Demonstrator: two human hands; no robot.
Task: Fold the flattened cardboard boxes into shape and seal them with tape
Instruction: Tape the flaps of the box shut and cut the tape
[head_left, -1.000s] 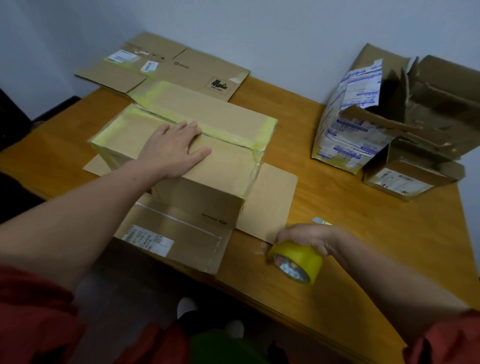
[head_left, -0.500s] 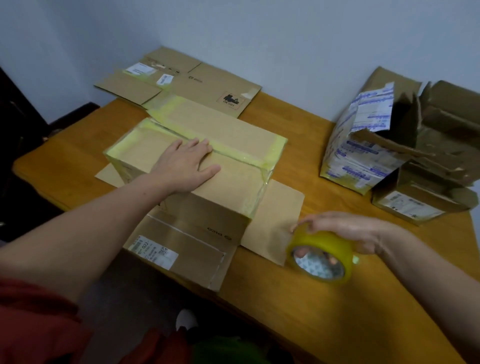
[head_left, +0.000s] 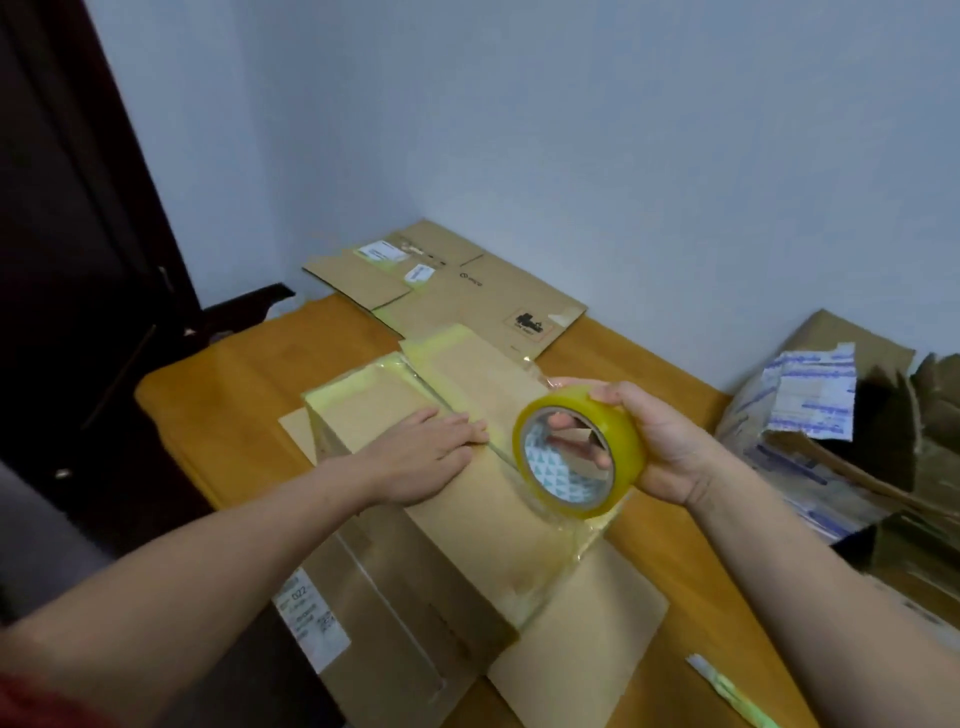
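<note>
The near end of the folded box is partly lost in blur, and the print on its white label cannot be read. The box's right edge is covered by the tape roll, so it cannot be told whether the roll touches the cardboard there. The torn boxes at the right are cut off by the frame edge, and their insides are too dark to make out. The cardboard sheet is largely hidden under the folded box. A loose strip of tape on the tabletop is cut off at the bottom edge.

The folded box is seen in the middle of the tabletop, its seams covered in yellowish tape. The left hand is laid flat on its top, fingers straight and released. The tape roll is grasped by the right hand, with the thumb on the outer rim and the fingers curled through the core. A flattened box is seen at the far edge, against the wall.

Compared with half a second ago, the roll has been lifted from just above the tabletop beside the cardboard sheet and brought up over the box's right side. The left hand has been kept pressed on the box top. More of the wall is now taken in by the view.
</note>
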